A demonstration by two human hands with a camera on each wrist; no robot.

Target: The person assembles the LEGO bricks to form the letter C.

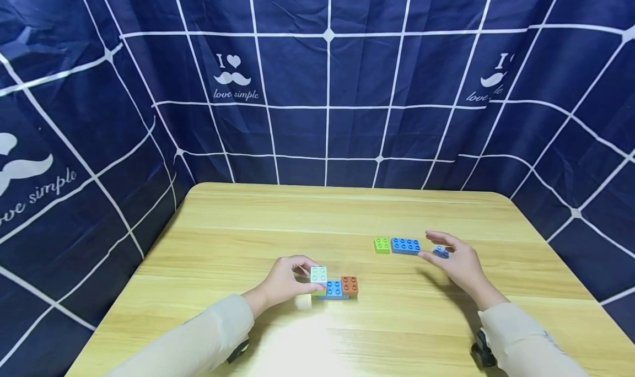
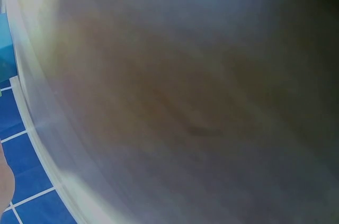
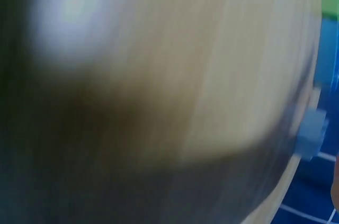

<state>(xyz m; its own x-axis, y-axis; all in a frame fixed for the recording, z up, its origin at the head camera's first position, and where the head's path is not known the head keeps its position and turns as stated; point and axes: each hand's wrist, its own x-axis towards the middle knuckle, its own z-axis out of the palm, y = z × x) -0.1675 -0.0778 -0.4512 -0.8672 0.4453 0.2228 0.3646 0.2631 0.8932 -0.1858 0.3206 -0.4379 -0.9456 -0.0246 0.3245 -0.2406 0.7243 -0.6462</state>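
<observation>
My left hand pinches a pale mint toy building brick at the left end of a small brick build, thumb in front and fingers behind. A green brick shows under the thumb; beside it are a blue brick and a brown brick. In the left wrist view, a teal brick side shows at the edge. My right hand has thumb and fingers spread around a small light-blue brick. Its thumb tip lies right by the end of a longer blue brick.
A lime green brick sits left of the longer blue brick. All stand on a light wooden table with rounded far corners. A dark blue curtain with white lines hangs behind and along both sides.
</observation>
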